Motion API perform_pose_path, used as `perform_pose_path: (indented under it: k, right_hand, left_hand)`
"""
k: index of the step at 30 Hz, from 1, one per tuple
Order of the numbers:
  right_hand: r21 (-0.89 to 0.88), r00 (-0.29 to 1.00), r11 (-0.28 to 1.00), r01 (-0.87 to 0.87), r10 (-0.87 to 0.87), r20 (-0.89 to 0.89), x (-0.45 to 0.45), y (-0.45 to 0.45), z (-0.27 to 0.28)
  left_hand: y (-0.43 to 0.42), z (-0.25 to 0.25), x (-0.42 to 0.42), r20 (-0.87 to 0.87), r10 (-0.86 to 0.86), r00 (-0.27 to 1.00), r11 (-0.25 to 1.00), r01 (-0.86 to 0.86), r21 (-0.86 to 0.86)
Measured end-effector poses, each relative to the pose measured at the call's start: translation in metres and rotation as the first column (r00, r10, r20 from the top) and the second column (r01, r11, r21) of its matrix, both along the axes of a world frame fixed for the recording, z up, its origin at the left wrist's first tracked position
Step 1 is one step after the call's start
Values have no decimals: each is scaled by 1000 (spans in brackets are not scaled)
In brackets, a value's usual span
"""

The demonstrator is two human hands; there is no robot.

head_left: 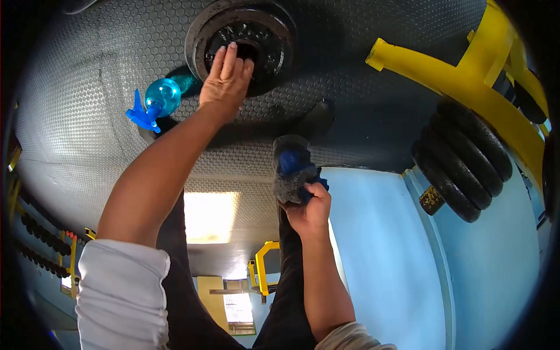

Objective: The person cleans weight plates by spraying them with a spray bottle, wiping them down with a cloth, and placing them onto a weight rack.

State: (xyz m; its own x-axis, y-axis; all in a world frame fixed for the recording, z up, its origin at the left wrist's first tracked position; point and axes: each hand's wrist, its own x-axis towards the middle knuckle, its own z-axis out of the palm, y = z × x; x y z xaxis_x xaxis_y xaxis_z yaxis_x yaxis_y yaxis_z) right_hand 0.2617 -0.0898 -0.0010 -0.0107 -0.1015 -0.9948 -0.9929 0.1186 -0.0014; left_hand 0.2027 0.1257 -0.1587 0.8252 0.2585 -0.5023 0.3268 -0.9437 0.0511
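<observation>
Spray btl (163, 98) on floor (76, 122), near wt plate (273, 36). L hand (226, 87) on plate, fingers extended, released; R hand (313, 214) clenched on dark rag (287, 188). Risk: L forearm swings wide, knocks btl over, poss. spill.

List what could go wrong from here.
The left hand has its fingers at the center hole of the weight plate; they might get pinched if the plate shifts. The blue spray bottle sits close to that hand and forearm, so a sideways sweep could knock it.
</observation>
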Motion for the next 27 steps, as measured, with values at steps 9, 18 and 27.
perform_pose_path:
  k: [9,18,27]
  right_hand:
    - [179,941,964,-197,134,312,17,0,-2]
    - [212,608,706,-676,372,701,-15,85,30]
    - [277,795,765,-582,462,393,-77,94,1]
  left_hand:
    - [29,36,6,-4,79,997,972,-78,-220]
    - [49,194,24,-608,498,619,281,-778,-562]
    - [17,238,-41,-820,565,89,-623,-607,-494]
